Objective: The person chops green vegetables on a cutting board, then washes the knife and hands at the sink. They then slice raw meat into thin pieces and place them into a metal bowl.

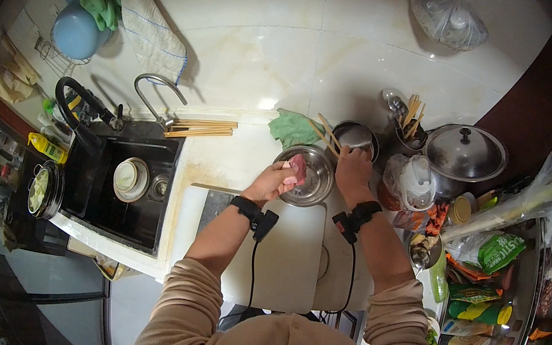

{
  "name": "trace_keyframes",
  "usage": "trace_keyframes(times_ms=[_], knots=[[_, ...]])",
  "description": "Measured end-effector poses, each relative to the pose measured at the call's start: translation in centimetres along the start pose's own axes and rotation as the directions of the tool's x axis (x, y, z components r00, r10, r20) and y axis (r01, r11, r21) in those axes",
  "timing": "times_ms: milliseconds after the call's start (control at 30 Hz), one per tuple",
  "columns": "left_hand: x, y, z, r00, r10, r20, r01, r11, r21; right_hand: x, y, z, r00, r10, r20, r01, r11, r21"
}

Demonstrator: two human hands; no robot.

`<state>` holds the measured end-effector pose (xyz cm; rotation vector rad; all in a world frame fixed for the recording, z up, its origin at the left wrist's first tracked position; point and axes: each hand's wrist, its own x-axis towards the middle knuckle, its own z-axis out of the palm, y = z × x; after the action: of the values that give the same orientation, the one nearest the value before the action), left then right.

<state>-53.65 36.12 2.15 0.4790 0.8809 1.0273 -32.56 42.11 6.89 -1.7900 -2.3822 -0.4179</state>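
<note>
My left hand (272, 182) grips a piece of raw meat (297, 169), red with a pale edge, above the left side of a shallow stainless steel bowl (320, 179). My right hand (354, 171) is at the near rim of a dark metal pot (357, 131) just behind the bowl. Its fingertips are partly hidden, so whether they hold anything is unclear. Two wooden chopsticks (328, 131) slant across the pot's left side. A white cutting board (284, 259) lies under my forearms. On its left is a flat dark grey thing (214, 206), partly covered by my left arm.
Left is a black sink (110, 223) with stacked bowls (130, 179); chopsticks (202, 127) lie behind it. A green cloth (293, 128) touches the wall side. On the right stand a lidded pot (466, 153), a utensil holder (410, 136), a plastic bag (410, 179) and packed groceries (484, 284).
</note>
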Motion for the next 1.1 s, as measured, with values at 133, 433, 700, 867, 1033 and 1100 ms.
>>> trace_keyframes(times_ms=[133, 433, 700, 867, 1033, 1100], knots=[[0.1, -0.4, 0.1, 0.997, 0.071, 0.035, -0.071, 0.997, -0.001, 0.3, -0.4, -1.0, 0.989, 0.032, 0.142, -0.033, 0.999, 0.009], [-0.3, 0.0, -0.1, 0.989, 0.142, -0.043, -0.147, 0.978, -0.150, -6.6, -1.4, -5.2, 0.923, -0.152, 0.353, -0.069, 0.838, 0.541], [-0.5, 0.6, -1.2, 0.997, 0.078, -0.029, -0.083, 0.968, -0.237, -8.1, -1.5, -3.3, 0.962, 0.060, 0.267, -0.180, 0.874, 0.452], [-0.9, 0.0, -1.3, 0.995, 0.103, -0.006, -0.101, 0.965, -0.240, -7.2, -1.4, -0.3, 0.941, 0.089, 0.327, -0.147, 0.977, 0.156], [-1.2, 0.2, -0.8, 0.993, 0.066, -0.102, -0.081, 0.985, -0.150, -5.7, -1.2, 2.2, 0.913, 0.137, 0.386, -0.196, 0.973, 0.119], [-1.3, 0.3, -0.6, 0.992, 0.080, -0.099, -0.088, 0.993, -0.082, -5.6, -1.1, 2.1, 0.913, 0.118, 0.391, -0.179, 0.976, 0.124]])
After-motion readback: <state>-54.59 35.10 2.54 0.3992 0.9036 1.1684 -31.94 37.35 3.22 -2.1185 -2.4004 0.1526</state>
